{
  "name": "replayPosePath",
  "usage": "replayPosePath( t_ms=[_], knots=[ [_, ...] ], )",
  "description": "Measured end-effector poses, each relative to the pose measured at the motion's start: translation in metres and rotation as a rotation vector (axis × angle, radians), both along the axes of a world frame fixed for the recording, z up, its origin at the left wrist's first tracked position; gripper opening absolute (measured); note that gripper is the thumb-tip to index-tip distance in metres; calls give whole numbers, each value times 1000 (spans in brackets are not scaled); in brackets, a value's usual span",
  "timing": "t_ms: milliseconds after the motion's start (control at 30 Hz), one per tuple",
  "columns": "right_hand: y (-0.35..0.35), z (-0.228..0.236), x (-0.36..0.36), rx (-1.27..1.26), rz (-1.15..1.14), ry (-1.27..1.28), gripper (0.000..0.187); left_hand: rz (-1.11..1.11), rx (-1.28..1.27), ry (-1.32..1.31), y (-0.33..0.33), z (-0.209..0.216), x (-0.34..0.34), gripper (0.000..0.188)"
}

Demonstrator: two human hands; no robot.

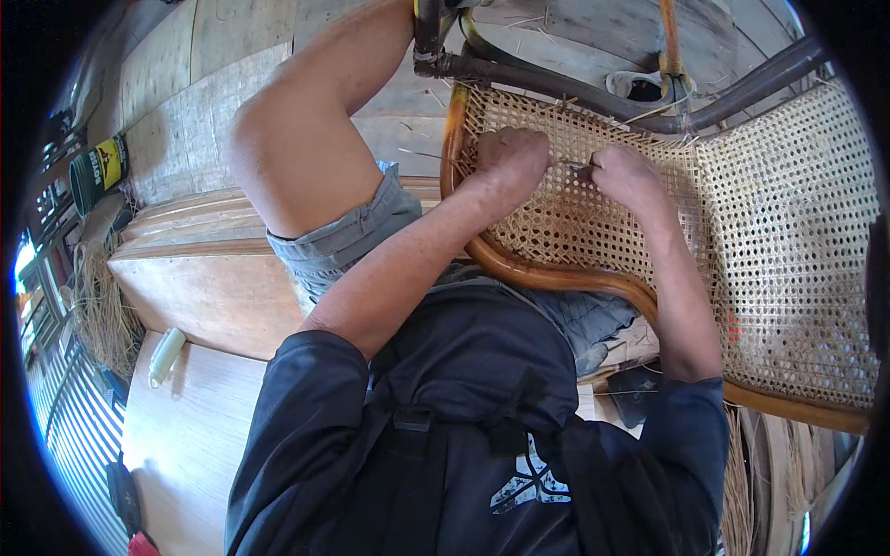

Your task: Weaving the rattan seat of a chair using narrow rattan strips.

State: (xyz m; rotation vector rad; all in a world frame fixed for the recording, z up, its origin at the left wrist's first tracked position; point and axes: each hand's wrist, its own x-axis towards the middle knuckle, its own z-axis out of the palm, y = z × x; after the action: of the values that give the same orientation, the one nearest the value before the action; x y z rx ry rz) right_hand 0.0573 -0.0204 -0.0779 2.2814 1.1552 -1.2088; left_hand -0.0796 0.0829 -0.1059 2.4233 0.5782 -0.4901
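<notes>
A chair frame of brown bent wood with a woven cane panel (584,227) lies tilted across my lap. My left hand (513,159) is closed over the far left part of the weave, close to the wooden side rail (454,139); what its fingers pinch is hidden. My right hand (628,174) is closed around a small dark tool with a thin shiny tip (577,168), which points toward my left hand just above the weave. The tool's exact kind cannot be made out. Loose cane ends stick out along the panel's far and left edges.
A second cane panel (793,232) joins at the right. Dark frame bars (556,83) cross the far side. At left are a wooden bench (199,292), a pale green cylinder (167,357), a bundle of cane strands (102,310) and a dark green can (97,171).
</notes>
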Motion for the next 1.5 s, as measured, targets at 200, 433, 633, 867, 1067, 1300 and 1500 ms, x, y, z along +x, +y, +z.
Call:
replayPosePath(
  t_ms=[200, 433, 633, 867, 1067, 1300, 1500],
  knots=[
    [-20, -20, -9, 106, -109, -13, 21, 15, 0, 88, -1, 2, 3, 14],
    [-23, -18, -21, 335, -392, 5, 25, 58, 10, -39, -3, 0, -6, 13],
    [-38, -11, -18, 104, -277, -13, 22, -4, 82, -11, -5, 8, -5, 10],
    [-26, -16, -24, 120, -187, -41, 32, -37, 52, -54, -1, 5, -8, 10],
    [-24, -10, -38, 218, -209, -122, 31, 122, -104, -81, -1, 0, -10, 14],
    [-13, 2, -72, 254, -403, -260, 20, 131, -110, -104, 4, 7, -13, 30],
    [-13, -1, -73, 181, -435, -270, 24, 70, -193, 25, 4, 8, -13, 29]
  ],
)
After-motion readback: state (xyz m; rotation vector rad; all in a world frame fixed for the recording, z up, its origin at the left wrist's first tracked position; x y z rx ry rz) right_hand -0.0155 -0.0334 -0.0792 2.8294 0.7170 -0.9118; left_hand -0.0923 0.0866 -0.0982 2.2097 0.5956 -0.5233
